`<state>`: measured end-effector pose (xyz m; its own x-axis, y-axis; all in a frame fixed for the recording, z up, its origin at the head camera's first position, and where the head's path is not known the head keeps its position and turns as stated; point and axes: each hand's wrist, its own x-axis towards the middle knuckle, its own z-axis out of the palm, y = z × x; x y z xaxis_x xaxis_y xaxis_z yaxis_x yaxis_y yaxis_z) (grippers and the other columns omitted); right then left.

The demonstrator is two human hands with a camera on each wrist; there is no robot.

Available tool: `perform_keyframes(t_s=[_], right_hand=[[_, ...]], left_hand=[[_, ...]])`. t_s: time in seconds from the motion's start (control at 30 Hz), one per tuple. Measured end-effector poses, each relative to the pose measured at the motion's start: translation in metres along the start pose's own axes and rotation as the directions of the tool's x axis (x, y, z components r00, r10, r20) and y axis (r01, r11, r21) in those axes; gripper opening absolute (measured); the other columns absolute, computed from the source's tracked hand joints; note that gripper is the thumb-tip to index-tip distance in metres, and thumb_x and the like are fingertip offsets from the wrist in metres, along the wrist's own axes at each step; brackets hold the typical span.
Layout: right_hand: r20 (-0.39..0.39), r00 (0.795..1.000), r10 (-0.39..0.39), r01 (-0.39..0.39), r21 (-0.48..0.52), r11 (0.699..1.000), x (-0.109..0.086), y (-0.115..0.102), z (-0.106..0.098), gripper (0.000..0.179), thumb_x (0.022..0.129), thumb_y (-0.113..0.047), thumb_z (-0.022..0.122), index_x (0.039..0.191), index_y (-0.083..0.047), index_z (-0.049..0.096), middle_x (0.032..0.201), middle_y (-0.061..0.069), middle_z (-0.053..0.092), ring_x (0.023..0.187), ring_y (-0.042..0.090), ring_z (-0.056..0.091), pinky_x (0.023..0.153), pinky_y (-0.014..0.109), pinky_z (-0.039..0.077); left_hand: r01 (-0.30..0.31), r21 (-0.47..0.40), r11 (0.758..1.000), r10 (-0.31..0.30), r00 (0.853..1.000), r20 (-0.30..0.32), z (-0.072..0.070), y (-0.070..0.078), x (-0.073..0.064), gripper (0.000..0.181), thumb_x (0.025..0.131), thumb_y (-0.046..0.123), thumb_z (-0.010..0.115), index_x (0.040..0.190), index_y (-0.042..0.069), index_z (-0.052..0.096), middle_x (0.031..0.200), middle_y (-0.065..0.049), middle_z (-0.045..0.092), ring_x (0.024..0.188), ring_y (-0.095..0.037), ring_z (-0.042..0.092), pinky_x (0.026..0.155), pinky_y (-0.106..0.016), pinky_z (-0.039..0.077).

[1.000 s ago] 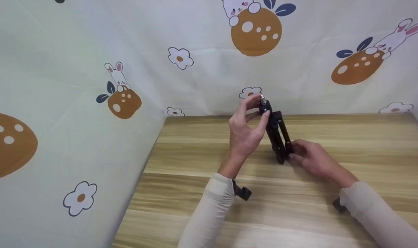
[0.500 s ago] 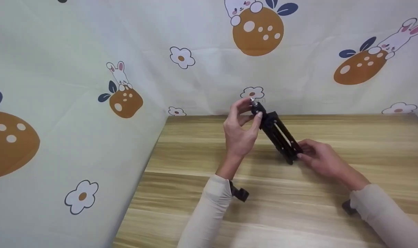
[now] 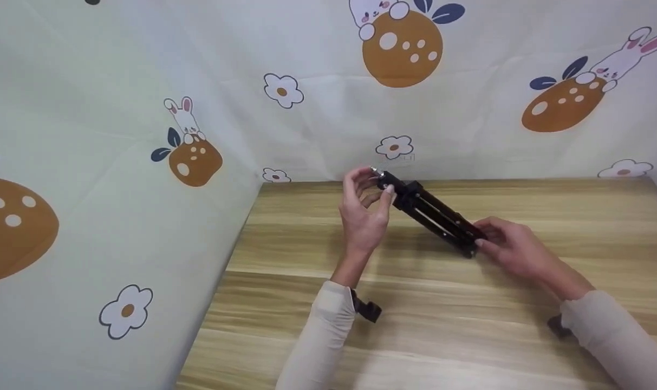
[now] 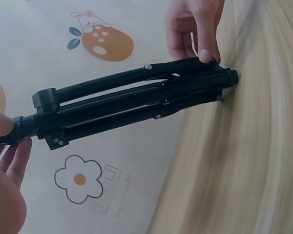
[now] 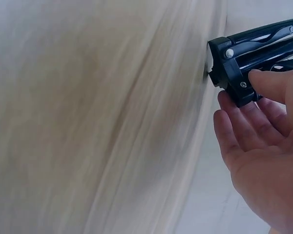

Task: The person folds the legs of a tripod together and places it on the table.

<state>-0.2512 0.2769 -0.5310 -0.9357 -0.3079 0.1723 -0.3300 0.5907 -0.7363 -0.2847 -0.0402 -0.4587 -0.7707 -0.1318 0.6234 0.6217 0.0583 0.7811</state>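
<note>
A black folded tripod [image 3: 434,214] slants over the table, its silver-tipped head up to the left and its leg ends low to the right. My left hand [image 3: 365,216] pinches the narrow neck below the silver tip [image 3: 377,171] between thumb and fingers. At the other end my right hand [image 3: 515,246] pinches the lower end of the legs. The left wrist view shows the legs [image 4: 136,97] lying close together, with the right hand's thumb on the uppermost one. In the right wrist view, the black leg end [image 5: 229,63] is right at the table surface.
The wood-grain table [image 3: 285,233] meets a patterned cloth [image 3: 328,108] at the back, printed with rabbits, oranges and flowers. More of that cloth hangs along the left side. Dark wrist mounts [image 3: 367,310] stick out from both sleeves.
The tripod has tipped from steep to a low slant, its head swinging left and down. My left hand moved left with it, and my right hand slid a little right with the leg end.
</note>
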Motion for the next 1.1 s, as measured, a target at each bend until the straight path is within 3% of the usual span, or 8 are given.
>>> perform_keyframes(t_s=[0.2, 0.4, 0.47, 0.63, 0.77, 0.9, 1.0, 1.1], right_hand=[[-0.037, 0.998, -0.045, 0.044, -0.048, 0.998, -0.003, 0.004, -0.001, 0.028, 0.102, -0.008, 0.075, 0.130, -0.005, 0.072, 0.124, 0.017, 0.079, 0.115, 0.037, 0.076, 0.102, 0.041, 0.066], [-0.042, 0.999, -0.024, 0.023, -0.033, 0.999, -0.004, 0.002, -0.002, 0.029, 0.102, -0.010, 0.075, 0.130, -0.005, 0.073, 0.125, 0.017, 0.079, 0.117, 0.040, 0.076, 0.104, 0.055, 0.063], [-0.040, 0.999, -0.013, 0.011, -0.031, 0.999, -0.003, 0.001, -0.001, 0.028, 0.103, -0.012, 0.075, 0.131, -0.007, 0.073, 0.125, 0.016, 0.079, 0.118, 0.039, 0.075, 0.105, 0.050, 0.064], [-0.047, 0.999, 0.005, -0.007, -0.041, 0.999, -0.001, 0.000, 0.001, 0.028, 0.104, -0.014, 0.075, 0.131, -0.009, 0.075, 0.125, 0.014, 0.079, 0.118, 0.036, 0.076, 0.101, 0.024, 0.062], [-0.044, 0.999, 0.010, -0.011, -0.029, 1.000, -0.001, 0.000, 0.001, 0.028, 0.104, -0.013, 0.074, 0.131, -0.008, 0.074, 0.126, 0.016, 0.079, 0.115, 0.039, 0.077, 0.098, 0.029, 0.066], [-0.047, 0.999, 0.002, -0.003, -0.031, 1.000, -0.001, -0.001, 0.002, 0.027, 0.104, -0.014, 0.074, 0.131, -0.009, 0.075, 0.127, 0.016, 0.078, 0.115, 0.039, 0.076, 0.100, 0.036, 0.066], [-0.069, 0.998, -0.009, 0.006, -0.049, 0.999, -0.001, 0.000, 0.002, 0.026, 0.104, -0.016, 0.075, 0.130, -0.011, 0.076, 0.127, 0.015, 0.079, 0.119, 0.038, 0.075, 0.103, 0.025, 0.060], [-0.088, 0.996, -0.026, 0.020, -0.067, 0.998, -0.002, 0.000, 0.003, 0.026, 0.103, -0.016, 0.076, 0.128, -0.011, 0.077, 0.126, 0.014, 0.079, 0.122, 0.036, 0.073, 0.103, 0.010, 0.049]], left_hand=[[0.044, 0.002, 0.999, -0.044, 0.999, -0.024, -0.009, -0.011, -0.009, 0.054, 0.092, -0.002, 0.082, 0.136, -0.001, 0.052, 0.127, -0.017, 0.069, 0.115, -0.024, 0.073, 0.090, -0.040, 0.072], [0.101, -0.008, 0.995, -0.101, 0.993, -0.062, -0.019, -0.024, -0.017, 0.055, 0.091, -0.002, 0.084, 0.136, 0.001, 0.052, 0.128, -0.016, 0.071, 0.115, -0.027, 0.074, 0.089, -0.045, 0.072], [0.121, -0.007, 0.993, -0.121, 0.989, -0.081, -0.023, -0.028, -0.019, 0.056, 0.091, -0.001, 0.084, 0.136, 0.002, 0.051, 0.129, -0.016, 0.072, 0.116, -0.028, 0.074, 0.089, -0.045, 0.072], [0.168, 0.002, 0.986, -0.167, 0.980, -0.109, -0.032, -0.038, -0.027, 0.060, 0.091, -0.002, 0.082, 0.141, 0.003, 0.049, 0.131, -0.016, 0.070, 0.118, -0.031, 0.072, 0.092, -0.046, 0.071], [0.209, 0.004, 0.978, -0.207, 0.972, -0.111, -0.037, -0.045, -0.034, 0.063, 0.092, -0.005, 0.081, 0.144, 0.002, 0.046, 0.134, -0.018, 0.068, 0.118, -0.031, 0.071, 0.094, -0.045, 0.070], [0.235, -0.007, 0.972, -0.234, 0.966, -0.111, -0.040, -0.050, -0.039, 0.063, 0.093, -0.005, 0.079, 0.145, 0.000, 0.044, 0.137, -0.027, 0.064, 0.119, -0.032, 0.070, 0.095, -0.042, 0.070], [0.252, -0.003, 0.968, -0.251, 0.962, -0.111, -0.043, -0.055, -0.043, 0.062, 0.094, -0.003, 0.080, 0.144, -0.001, 0.044, 0.138, -0.031, 0.062, 0.119, -0.034, 0.070, 0.094, -0.041, 0.070], [0.283, 0.010, 0.959, -0.280, 0.953, -0.113, -0.046, -0.060, -0.047, 0.061, 0.094, 0.000, 0.081, 0.144, 0.000, 0.046, 0.137, -0.027, 0.064, 0.119, -0.032, 0.070, 0.094, -0.039, 0.069]])
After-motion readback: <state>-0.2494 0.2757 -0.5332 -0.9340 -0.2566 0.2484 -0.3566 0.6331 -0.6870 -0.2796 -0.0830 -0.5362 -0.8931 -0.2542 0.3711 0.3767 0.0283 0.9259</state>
